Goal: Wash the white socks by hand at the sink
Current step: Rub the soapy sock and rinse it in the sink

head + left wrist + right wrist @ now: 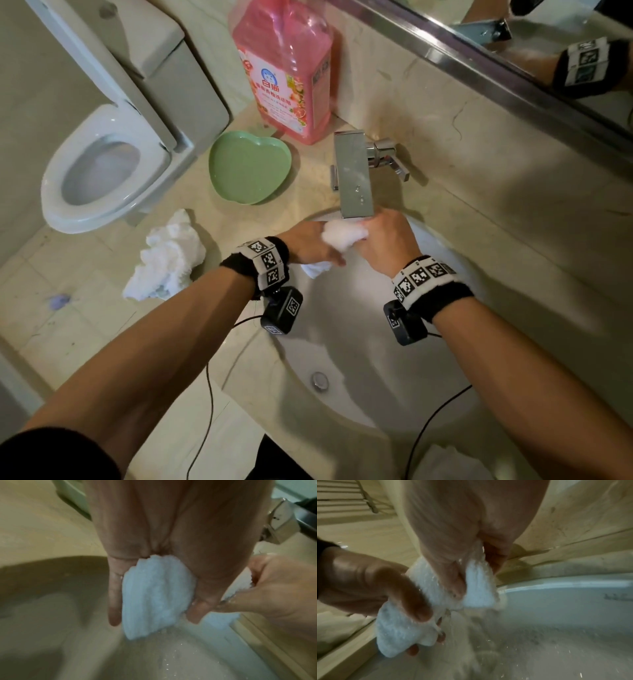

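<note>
My forearms fill the near part of the head view, each wrist in a marker band with a small black camera slung under it. Left hand (310,245) and right hand (385,240) meet over the far end of the sink (442,383), directly below the spout of the tap (354,174).

Sock (342,236): bunched between both hands, wet. Head view shows only a white wad between the hands and a tail below the left hand.

Left wrist view adds: fingers (114,596) curled round a fold of sock (154,595), which hangs out past the fingertips; right hand (274,588) grips the other end at the right. Droplets fall into the basin.

Right wrist view adds: right thumb and fingers (453,582) pinch the sock (477,588); left hand (368,581) clamps the lower part, thumb on top. Water streams off the cloth. Image blurred.

Only the head view shows the surroundings. Second white sock (168,260), crumpled, on the counter (462,164) left of the sink. Green heart-shaped dish (250,168) behind it, pink detergent bottle (284,68) further back against the wall. Toilet (109,137) at far left, seat down, lid up. Mirror (548,41) at top right. Drain plug (320,380) at the near end of the basin.
</note>
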The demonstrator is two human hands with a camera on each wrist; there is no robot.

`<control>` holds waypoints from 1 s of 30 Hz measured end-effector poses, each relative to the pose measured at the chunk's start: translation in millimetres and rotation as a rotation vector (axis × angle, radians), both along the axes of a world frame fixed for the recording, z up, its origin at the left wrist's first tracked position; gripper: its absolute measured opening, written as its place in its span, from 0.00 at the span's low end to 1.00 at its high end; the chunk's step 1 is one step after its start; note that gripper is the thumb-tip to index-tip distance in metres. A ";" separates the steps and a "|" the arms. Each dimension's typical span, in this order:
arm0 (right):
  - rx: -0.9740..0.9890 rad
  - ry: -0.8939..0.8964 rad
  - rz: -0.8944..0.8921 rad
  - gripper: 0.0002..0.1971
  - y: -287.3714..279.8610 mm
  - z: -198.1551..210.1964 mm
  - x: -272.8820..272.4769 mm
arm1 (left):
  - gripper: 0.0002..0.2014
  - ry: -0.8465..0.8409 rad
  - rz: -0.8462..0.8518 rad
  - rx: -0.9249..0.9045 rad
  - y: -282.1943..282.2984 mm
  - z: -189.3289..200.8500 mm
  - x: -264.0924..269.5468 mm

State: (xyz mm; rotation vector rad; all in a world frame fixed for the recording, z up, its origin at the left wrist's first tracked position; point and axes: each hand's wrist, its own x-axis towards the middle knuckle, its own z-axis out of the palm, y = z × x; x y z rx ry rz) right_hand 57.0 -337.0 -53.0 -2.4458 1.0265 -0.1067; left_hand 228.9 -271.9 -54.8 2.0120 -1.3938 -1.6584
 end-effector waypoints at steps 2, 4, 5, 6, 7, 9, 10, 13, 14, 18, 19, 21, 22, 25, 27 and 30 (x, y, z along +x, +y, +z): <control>0.081 -0.076 0.028 0.17 0.3 -1.0 -3.5 | 0.26 -0.135 -0.098 -0.091 -0.5 -2.5 -2.6; 0.341 -0.119 -0.089 0.23 -3.0 -4.8 -10.4 | 0.29 -0.229 -0.161 -0.186 0.6 -4.0 -5.0; 0.531 -0.099 -0.172 0.31 -4.7 -5.8 -13.0 | 0.28 -0.287 -0.200 -0.243 0.9 -4.8 -6.2; 0.721 -0.091 -0.238 0.39 -5.4 -6.7 -14.7 | 0.26 -0.340 -0.228 -0.301 0.9 -5.2 -7.6; 0.883 -0.101 -0.286 0.44 -5.6 -8.2 -15.6 | 0.24 -0.379 -0.230 -0.352 0.9 -5.1 -9.5; 1.104 -0.158 -0.348 0.46 -8.1 -11.0 -16.3 | 0.25 -0.434 -0.224 -0.408 -0.7 -2.5 -13.3; 1.151 -0.181 -0.363 0.43 -10.1 -10.4 -15.2 | 0.28 -0.478 -0.244 -0.411 -2.5 0.5 -14.8; 1.017 -0.135 -0.300 0.37 -11.9 -10.4 -10.6 | 0.23 -0.657 -0.365 -0.394 -10.9 9.2 -20.7; 0.912 -0.080 -0.249 0.37 -12.3 -11.7 -9.3 | 0.14 -0.685 -0.395 -0.391 -13.6 15.2 -25.1; 0.542 0.152 -0.090 0.31 -13.8 -19.1 -3.5 | 0.13 -0.701 -0.410 -0.369 -22.1 18.7 -37.6; 0.470 0.186 -0.050 0.27 -14.4 -20.9 -2.2 | 0.11 -0.692 -0.367 -0.332 -23.5 16.6 -37.4; 0.340 0.256 0.006 0.20 -15.6 -22.8 -0.4 | 0.08 -0.617 -0.155 -0.256 -24.8 14.7 -37.7; 0.295 0.284 0.013 0.17 -15.8 -22.5 0.7 | 0.05 -0.600 -0.070 -0.225 -25.5 13.4 -38.3; 0.198 0.304 0.040 0.08 -14.2 -20.5 2.4 | 0.07 -0.565 0.049 -0.204 -26.2 9.3 -40.5; 0.144 0.280 0.041 0.06 -11.6 -19.1 1.4 | 0.04 -0.618 -0.113 -0.199 -28.6 7.2 -40.4; 0.044 0.283 0.022 0.10 -7.5 -19.0 1.0 | 0.06 -0.667 -0.321 -0.212 -31.3 4.9 -41.0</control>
